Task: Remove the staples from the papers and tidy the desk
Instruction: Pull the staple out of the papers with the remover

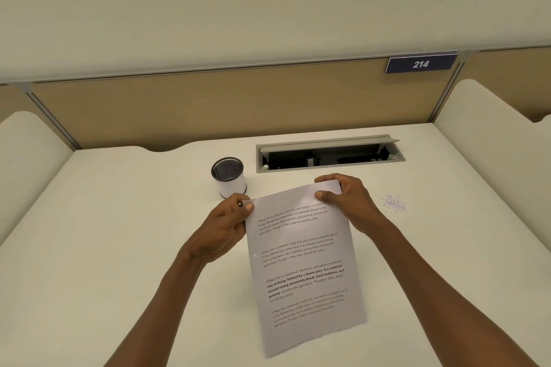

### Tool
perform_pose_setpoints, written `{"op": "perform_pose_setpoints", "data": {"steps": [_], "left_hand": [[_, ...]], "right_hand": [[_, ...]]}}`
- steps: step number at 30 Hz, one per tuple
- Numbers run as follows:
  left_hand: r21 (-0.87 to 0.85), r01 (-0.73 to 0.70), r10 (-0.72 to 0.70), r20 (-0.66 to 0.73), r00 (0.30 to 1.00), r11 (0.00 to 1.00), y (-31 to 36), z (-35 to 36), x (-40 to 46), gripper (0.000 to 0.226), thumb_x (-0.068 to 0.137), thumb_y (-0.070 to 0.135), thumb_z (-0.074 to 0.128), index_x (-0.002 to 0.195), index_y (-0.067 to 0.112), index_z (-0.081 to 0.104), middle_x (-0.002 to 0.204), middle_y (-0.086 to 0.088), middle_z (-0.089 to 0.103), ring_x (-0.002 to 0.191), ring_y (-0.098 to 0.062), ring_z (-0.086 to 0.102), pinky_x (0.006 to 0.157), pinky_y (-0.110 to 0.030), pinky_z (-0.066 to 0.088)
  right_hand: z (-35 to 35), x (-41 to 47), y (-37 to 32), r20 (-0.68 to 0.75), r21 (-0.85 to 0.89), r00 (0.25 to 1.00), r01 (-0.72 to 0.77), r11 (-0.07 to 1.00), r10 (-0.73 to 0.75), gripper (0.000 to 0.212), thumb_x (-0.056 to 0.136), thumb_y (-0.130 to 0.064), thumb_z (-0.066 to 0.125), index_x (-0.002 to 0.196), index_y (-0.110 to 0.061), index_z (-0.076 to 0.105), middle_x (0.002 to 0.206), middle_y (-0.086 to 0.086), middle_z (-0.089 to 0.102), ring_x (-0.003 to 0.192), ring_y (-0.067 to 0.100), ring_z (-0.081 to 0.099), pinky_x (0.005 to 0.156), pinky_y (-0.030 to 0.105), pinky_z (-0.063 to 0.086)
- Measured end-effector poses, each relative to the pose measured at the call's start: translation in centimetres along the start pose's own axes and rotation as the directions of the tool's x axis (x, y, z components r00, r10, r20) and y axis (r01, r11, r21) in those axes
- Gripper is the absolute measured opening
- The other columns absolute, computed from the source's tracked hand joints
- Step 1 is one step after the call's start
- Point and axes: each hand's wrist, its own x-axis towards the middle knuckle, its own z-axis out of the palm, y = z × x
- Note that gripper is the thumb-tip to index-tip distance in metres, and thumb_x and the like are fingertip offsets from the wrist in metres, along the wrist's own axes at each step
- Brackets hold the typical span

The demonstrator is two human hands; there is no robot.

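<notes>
A printed sheet of paper (304, 265) is held up over the white desk (119, 232), tilted slightly to the right. My left hand (223, 226) pinches its top left corner with thumb on the front. My right hand (343, 199) pinches the top right corner, thumb on the front and fingers curled behind the edge. I cannot tell whether more sheets lie behind the front one. A small heap of pulled staples (393, 203) lies on the desk to the right of my right hand.
A mesh pen cup (229, 177) with a white band stands just beyond my left hand. An open cable tray (328, 155) is set into the desk at the back. Beige partition panels and white side dividers enclose the desk; a sign reads 214 (420, 64).
</notes>
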Motion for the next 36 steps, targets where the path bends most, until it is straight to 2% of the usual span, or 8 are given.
{"op": "perform_pose_setpoints", "data": {"steps": [3, 11, 17, 22, 25, 29, 34, 36], "left_hand": [[0.041, -0.002, 0.002, 0.000, 1.000, 0.999, 0.8, 0.7, -0.4, 0.018, 0.093, 0.018, 0.056, 0.100, 0.003, 0.049, 0.103, -0.020, 0.063, 0.100, -0.028, 0.063, 0.089, -0.032, 0.057], [0.203, -0.030, 0.032, -0.007, 0.999, 0.979, 2.0, 1.3, -1.6, 0.014, 0.105, 0.008, 0.039, 0.095, 0.004, 0.048, 0.099, -0.016, 0.066, 0.096, -0.023, 0.063, 0.089, -0.029, 0.056], [0.337, -0.089, 0.108, -0.035, 0.994, 0.937, 2.6, 1.8, -2.1, 0.012, 0.106, 0.008, 0.041, 0.098, 0.005, 0.050, 0.092, -0.009, 0.063, 0.093, -0.021, 0.058, 0.089, -0.030, 0.052], [0.429, -0.128, 0.144, -0.003, 0.990, 0.894, 3.9, 2.3, -3.1, 0.028, 0.104, 0.014, 0.049, 0.119, -0.007, 0.060, 0.110, -0.015, 0.071, 0.103, -0.020, 0.069, 0.092, -0.032, 0.055], [0.486, -0.147, 0.213, -0.083, 0.974, 0.861, 4.7, 2.9, -3.3, 0.030, 0.099, 0.016, 0.058, 0.104, -0.014, 0.061, 0.103, -0.015, 0.074, 0.098, -0.026, 0.071, 0.090, -0.036, 0.058], [0.514, -0.167, 0.286, -0.163, 0.944, 0.842, 5.1, 3.6, -3.6, 0.020, 0.094, 0.016, 0.068, 0.087, -0.003, 0.068, 0.096, -0.013, 0.076, 0.090, -0.026, 0.073, 0.088, -0.038, 0.060], [0.463, -0.158, 0.262, -0.169, 0.950, 0.872, 5.3, 3.9, -3.8, 0.031, 0.095, 0.015, 0.066, 0.094, -0.016, 0.064, 0.098, -0.016, 0.076, 0.088, -0.023, 0.073, 0.085, -0.037, 0.060], [0.405, -0.157, 0.237, -0.154, 0.959, 0.901, 5.4, 4.2, -4.0, 0.026, 0.095, 0.014, 0.063, 0.092, -0.011, 0.066, 0.097, -0.013, 0.075, 0.088, -0.021, 0.071, 0.080, -0.031, 0.058]], "right_hand": [[-0.3, -0.7, -0.9, -0.028, -0.027, 0.999, 0.031, 0.999, -0.031, 0.027, 0.079, -0.016, 0.078, 0.104, -0.021, 0.069, 0.096, 0.002, 0.070, 0.074, 0.018, 0.071, 0.063, 0.028, 0.059], [-0.6, -2.7, -2.8, -0.055, -0.052, 0.994, 0.087, 0.995, -0.090, 0.028, 0.079, -0.017, 0.078, 0.104, -0.023, 0.067, 0.102, 0.003, 0.068, 0.081, 0.025, 0.071, 0.070, 0.037, 0.062], [-0.5, -4.4, -3.9, -0.075, -0.040, 0.986, 0.145, 0.989, -0.148, 0.027, 0.079, -0.015, 0.078, 0.103, -0.022, 0.068, 0.102, 0.004, 0.069, 0.079, 0.024, 0.072, 0.067, 0.035, 0.061], [-1.2, -5.6, -5.4, -0.079, 0.041, 0.974, 0.215, 0.976, -0.212, 0.027, 0.078, -0.010, 0.079, 0.102, -0.019, 0.071, 0.096, 0.008, 0.074, 0.080, 0.032, 0.073, 0.070, 0.044, 0.061], [-1.6, -6.3, -6.3, -0.097, 0.048, 0.966, 0.244, 0.968, -0.239, 0.027, 0.078, -0.009, 0.079, 0.103, -0.016, 0.070, 0.095, 0.009, 0.074, 0.079, 0.031, 0.073, 0.069, 0.042, 0.061], [-1.7, -6.9, -7.0, -0.109, 0.065, 0.960, 0.267, 0.961, -0.260, 0.027, 0.077, -0.008, 0.078, 0.103, -0.013, 0.070, 0.094, 0.009, 0.074, 0.075, 0.027, 0.072, 0.066, 0.037, 0.061], [-1.8, -7.5, -7.4, -0.107, 0.076, 0.956, 0.282, 0.956, -0.273, 0.027, 0.078, -0.007, 0.077, 0.103, -0.011, 0.069, 0.093, 0.007, 0.073, 0.072, 0.021, 0.072, 0.061, 0.030, 0.060], [-1.8, -7.6, -7.6, -0.110, 0.094, 0.953, 0.293, 0.952, -0.282, 0.027, 0.078, -0.006, 0.077, 0.103, -0.011, 0.069, 0.092, 0.005, 0.073, 0.072, 0.020, 0.072, 0.061, 0.029, 0.059]]}}
